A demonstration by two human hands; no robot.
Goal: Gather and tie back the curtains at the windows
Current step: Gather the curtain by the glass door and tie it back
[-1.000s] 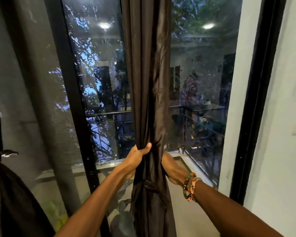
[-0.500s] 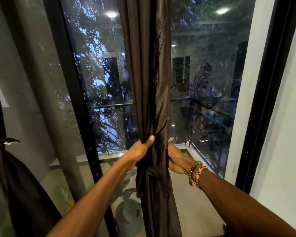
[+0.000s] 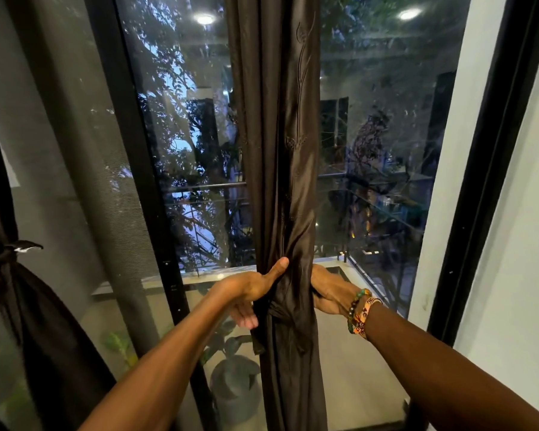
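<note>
A person's left hand (image 3: pixel 249 287) closes its grip round the gathered brown curtain (image 3: pixel 277 150) at mid-window, thumb across the front folds, just above a knot-like wrap of cloth. The right hand (image 3: pixel 330 290) reaches in from the other side, fingers hidden behind the fabric, so its grip cannot be judged. 1 far-left curtain (image 3: pixel 44 321) hangs tied. This one looks gathered, its tie seemingly unfinished. The black window frame (image 3: pixel 150 213) stands apart from both arms; a white wall (image 3: pixel 526 244) lies near on the right.

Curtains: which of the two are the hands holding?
The shiny brown curtain in the middle, gripped by the left hand and right hand. The dark curtain at the far left hangs untouched, already cinched.
</note>
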